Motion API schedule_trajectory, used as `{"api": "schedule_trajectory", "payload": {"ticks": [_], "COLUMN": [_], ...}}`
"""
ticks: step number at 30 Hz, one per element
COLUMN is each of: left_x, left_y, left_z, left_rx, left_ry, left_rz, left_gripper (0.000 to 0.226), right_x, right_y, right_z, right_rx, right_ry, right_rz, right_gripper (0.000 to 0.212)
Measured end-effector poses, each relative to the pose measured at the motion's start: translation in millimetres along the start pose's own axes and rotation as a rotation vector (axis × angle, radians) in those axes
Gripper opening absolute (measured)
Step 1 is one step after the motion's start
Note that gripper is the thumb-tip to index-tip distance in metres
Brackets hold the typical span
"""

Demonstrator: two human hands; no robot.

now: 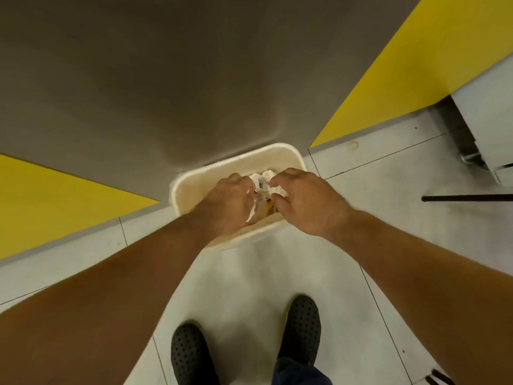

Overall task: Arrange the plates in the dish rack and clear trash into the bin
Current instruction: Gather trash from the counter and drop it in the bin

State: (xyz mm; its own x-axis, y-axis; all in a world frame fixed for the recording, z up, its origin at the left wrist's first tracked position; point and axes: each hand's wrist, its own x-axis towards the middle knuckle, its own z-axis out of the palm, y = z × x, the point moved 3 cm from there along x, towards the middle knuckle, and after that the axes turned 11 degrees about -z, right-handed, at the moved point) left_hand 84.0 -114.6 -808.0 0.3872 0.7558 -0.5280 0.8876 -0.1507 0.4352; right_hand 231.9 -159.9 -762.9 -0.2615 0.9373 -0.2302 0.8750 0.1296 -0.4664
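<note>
Head view: both hands sit over the cream bin (280,148), centre of frame, which stands on the grey tile floor (249,279) against the edge of a grey-brown worktop (166,79).

Left hand (229,205) has its fingers curled round the trash (265,177), a bundle of crumpled white paper w/ some yellowish and clear scraps under it. Right hand (304,202) pinches the white wad btwn thumb & forefinger; its other fingers are looser, half spread. The trash is inside the bin's rim, w/ both hands on it. Can't tell if it's already touching the bin's bottom.

Handling, prob.: very light, soft, crushable, not fragile. Loose bits could flutter or cling to fingers, so grip the bulk, not the edges, and let go low in the bin.

Black perforated shoes (302,326) at lower centre. Plates & dish rack not in view.
</note>
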Motion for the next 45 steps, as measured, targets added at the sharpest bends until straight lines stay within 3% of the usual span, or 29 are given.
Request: {"api": "schedule_trajectory", "payload": {"ticks": [4,7,11,20,25,35,45], "left_x": [26,31,15,-127,-212,-349,-397], "left_y": [-1,-8,0,60,121,246,303], "left_z": [36,33,-12,-154,-235,-408,-507], "left_rx": [0.217,0.253,0.208,0.11,0.123,0.108,0.075], "left_ry": [-0.298,-0.361,-0.148,0.23,0.321,0.531,0.707], "left_rz": [-0.09,-0.171,-0.1,0.077,0.206,0.419,0.354], "left_gripper": [0.024,0.032,0.047,0.037,0.043,0.019,0.032], "right_x": [-2,-5,-10,-44,-73,-136,-165], "right_y": [-1,-5,-15,-72,-124,-224,-275], "right_z": [-3,-8,-31,-134,-222,-431,-557], "right_rx": [0.035,0.04,0.084,0.126,0.143,0.18,0.051], "right_ry": [0.034,0.048,0.075,0.173,0.276,0.478,0.536], "right_rz": [0.001,0.009,0.044,0.087,0.068,-0.08,-0.172], "right_gripper": [0.031,0.032,0.032,0.033,0.025,0.019,0.022]}}
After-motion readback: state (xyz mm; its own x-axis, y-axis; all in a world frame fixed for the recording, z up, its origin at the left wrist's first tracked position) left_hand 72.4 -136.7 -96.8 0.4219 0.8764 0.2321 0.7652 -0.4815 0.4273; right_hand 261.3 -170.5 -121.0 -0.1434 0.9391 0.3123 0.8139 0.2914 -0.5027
